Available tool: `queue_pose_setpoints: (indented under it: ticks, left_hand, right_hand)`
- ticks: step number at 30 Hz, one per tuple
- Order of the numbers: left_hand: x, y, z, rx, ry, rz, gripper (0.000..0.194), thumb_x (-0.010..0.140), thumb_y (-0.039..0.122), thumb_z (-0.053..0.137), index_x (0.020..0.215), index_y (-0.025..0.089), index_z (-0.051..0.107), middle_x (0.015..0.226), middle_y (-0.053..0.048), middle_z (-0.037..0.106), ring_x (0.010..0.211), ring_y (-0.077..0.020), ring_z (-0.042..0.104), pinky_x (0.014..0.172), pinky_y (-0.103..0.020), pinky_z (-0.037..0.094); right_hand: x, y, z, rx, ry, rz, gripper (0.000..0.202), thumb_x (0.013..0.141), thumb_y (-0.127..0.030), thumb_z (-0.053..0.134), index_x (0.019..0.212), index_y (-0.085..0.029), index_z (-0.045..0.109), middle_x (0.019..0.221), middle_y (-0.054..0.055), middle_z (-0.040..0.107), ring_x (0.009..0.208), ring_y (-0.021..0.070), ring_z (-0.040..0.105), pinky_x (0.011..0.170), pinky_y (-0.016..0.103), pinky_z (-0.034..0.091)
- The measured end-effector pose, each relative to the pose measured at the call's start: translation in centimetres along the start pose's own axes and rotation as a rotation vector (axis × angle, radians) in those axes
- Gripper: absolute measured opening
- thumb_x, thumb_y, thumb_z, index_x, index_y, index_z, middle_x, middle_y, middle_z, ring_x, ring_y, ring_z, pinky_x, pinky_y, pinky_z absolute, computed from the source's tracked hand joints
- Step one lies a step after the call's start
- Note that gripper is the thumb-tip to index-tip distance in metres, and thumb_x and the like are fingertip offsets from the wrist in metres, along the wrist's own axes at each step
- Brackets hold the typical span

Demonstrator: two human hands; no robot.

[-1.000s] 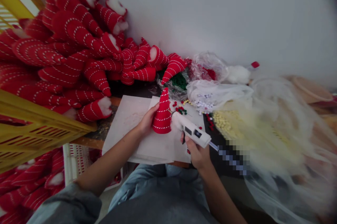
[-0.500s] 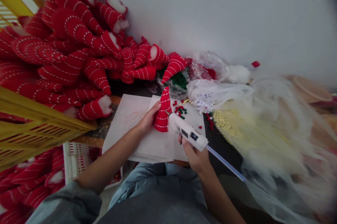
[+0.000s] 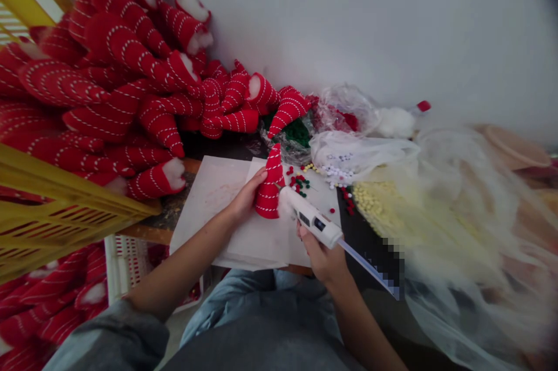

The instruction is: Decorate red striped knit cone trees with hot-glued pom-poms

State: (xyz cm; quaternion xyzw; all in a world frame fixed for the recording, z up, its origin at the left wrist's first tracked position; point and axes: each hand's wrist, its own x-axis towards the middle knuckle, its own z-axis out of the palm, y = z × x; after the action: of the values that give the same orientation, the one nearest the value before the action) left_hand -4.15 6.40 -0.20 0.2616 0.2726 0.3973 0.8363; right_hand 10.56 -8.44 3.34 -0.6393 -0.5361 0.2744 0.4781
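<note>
My left hand (image 3: 245, 199) is closed on a red stuffed cone (image 3: 269, 185) with white stitched stripes, its tip pointing away from me. In my right hand (image 3: 320, 257) is a white hot glue gun (image 3: 311, 220), with a long clear glue stick (image 3: 368, 269) sticking out of its back end. The nozzle reaches the right side of the cone; whether it touches cannot be made out. White stuffing (image 3: 285, 205) shows at the cone's open end. Both hands are over white paper sheets (image 3: 218, 202). Small red, green and yellow pompoms (image 3: 300, 184) lie just beyond the glue gun.
Many similar striped red cones (image 3: 131, 63) are heaped at the left and back. A yellow plastic crate (image 3: 65, 208) stands at the left. Clear bags hold white pompoms (image 3: 337, 173) and yellow pompoms (image 3: 375, 199) on the right. A pale wall (image 3: 370, 22) rises behind.
The glue gun has shifted very slightly, its back end drawing a little to the left. My left hand and the cone stay almost where they were.
</note>
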Motion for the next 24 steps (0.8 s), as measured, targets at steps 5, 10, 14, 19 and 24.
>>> queue_pose_setpoints:
  ticks: [5, 10, 14, 19, 24]
  left_hand:
    - [0.1, 0.0, -0.1, 0.004, 0.020, -0.004, 0.041, 0.087, 0.038, 0.074, 0.123, 0.020, 0.069, 0.104, -0.006, 0.080, 0.091, -0.0236, 0.076, 0.084, -0.033, 0.057]
    - [0.1, 0.2, -0.1, -0.006, 0.051, -0.017, 0.036, 0.087, 0.038, 0.074, 0.118, 0.019, 0.071, 0.102, -0.007, 0.080, 0.089, -0.0233, 0.076, 0.084, -0.033, 0.057]
    - [0.0, 0.4, -0.2, -0.035, 0.066, -0.055, 0.037, 0.090, 0.041, 0.070, 0.118, 0.017, 0.072, 0.097, -0.008, 0.080, 0.088, -0.0244, 0.076, 0.085, -0.036, 0.058]
    - [-0.1, 0.3, -0.3, -0.045, 0.041, -0.046, 0.034, 0.088, 0.041, 0.072, 0.115, 0.019, 0.073, 0.096, -0.006, 0.080, 0.084, -0.0214, 0.076, 0.083, -0.032, 0.058]
    - [-0.2, 0.1, -0.1, -0.020, -0.018, -0.039, 0.038, 0.084, 0.043, 0.077, 0.112, 0.017, 0.075, 0.098, -0.007, 0.079, 0.086, -0.0207, 0.074, 0.084, -0.030, 0.057]
  right_hand:
    - [0.3, 0.0, -0.2, -0.049, 0.015, -0.049, 0.020, 0.089, -0.037, 0.063, 0.076, -0.022, 0.065, 0.061, 0.001, 0.058, 0.058, 0.0183, 0.057, 0.053, 0.029, 0.049]
    - [0.0, -0.4, -0.2, -0.063, 0.056, -0.046, 0.018, 0.090, -0.038, 0.063, 0.080, -0.023, 0.067, 0.061, 0.001, 0.059, 0.059, 0.0201, 0.058, 0.056, 0.031, 0.051]
    - [-0.2, -1.1, -0.9, -0.107, 0.045, -0.063, 0.019, 0.092, -0.038, 0.061, 0.081, -0.024, 0.067, 0.063, 0.001, 0.058, 0.058, 0.0193, 0.056, 0.053, 0.030, 0.046]
    - [0.3, -2.2, -1.7, -0.088, 0.000, -0.049, 0.025, 0.098, -0.041, 0.056, 0.089, -0.022, 0.069, 0.059, -0.001, 0.052, 0.050, 0.0147, 0.047, 0.044, 0.027, 0.035]
    - [1.4, -2.2, -1.5, -0.059, 0.034, -0.046, 0.025, 0.097, -0.040, 0.054, 0.088, -0.021, 0.068, 0.067, 0.001, 0.059, 0.050, 0.0135, 0.049, 0.047, 0.028, 0.037]
